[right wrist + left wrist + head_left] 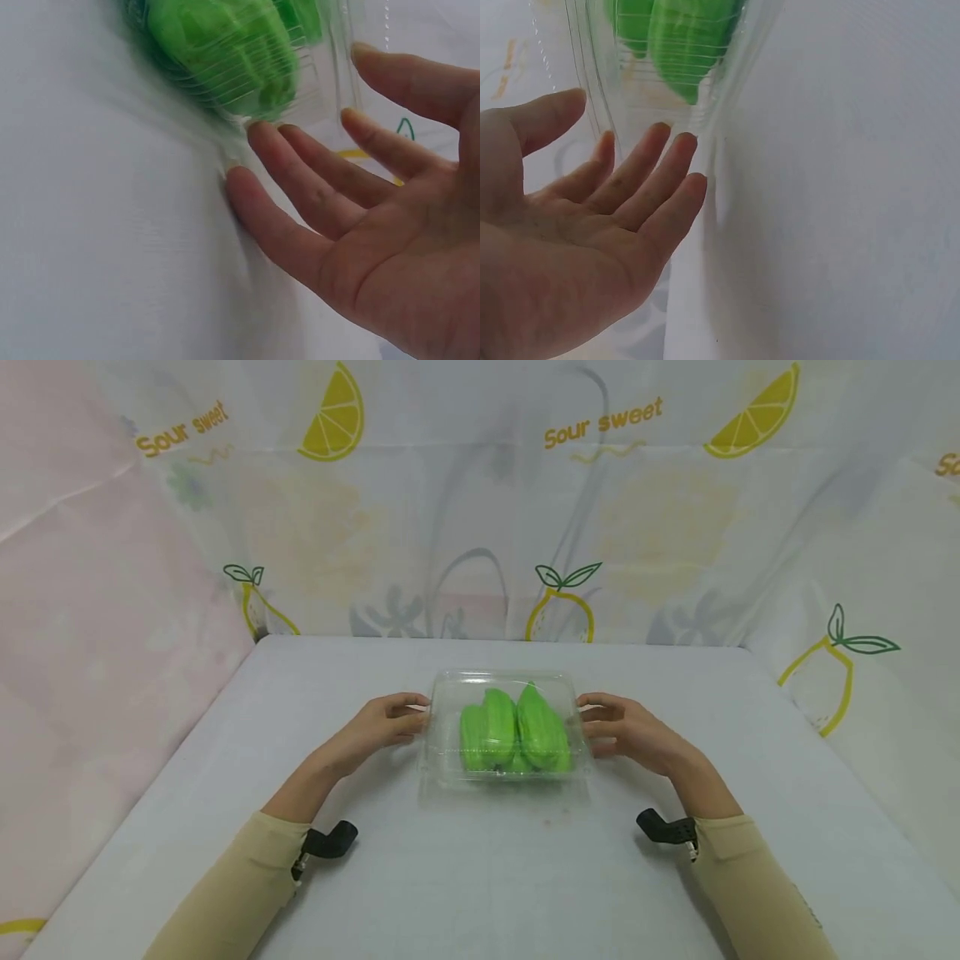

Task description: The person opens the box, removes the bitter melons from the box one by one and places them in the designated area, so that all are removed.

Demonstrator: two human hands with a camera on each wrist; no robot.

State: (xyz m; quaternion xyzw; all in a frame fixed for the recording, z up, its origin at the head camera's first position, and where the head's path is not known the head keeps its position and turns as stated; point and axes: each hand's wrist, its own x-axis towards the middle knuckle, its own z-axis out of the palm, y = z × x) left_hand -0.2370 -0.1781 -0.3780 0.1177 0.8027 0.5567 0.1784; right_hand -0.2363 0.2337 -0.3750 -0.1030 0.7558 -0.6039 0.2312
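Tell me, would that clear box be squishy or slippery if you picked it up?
The clear box looks like thin, ridged plastic, so it might bend a little when squeezed. Its shiny surface could be slippery. Sitting wide and low, it probably won't roll or tip easily.

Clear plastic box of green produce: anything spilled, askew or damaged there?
Faint reddish-brown spots on the white tabletop, in front of the clear plastic box; odd against the plain surface, possibly stains. The box looks upright, with no visible damage.
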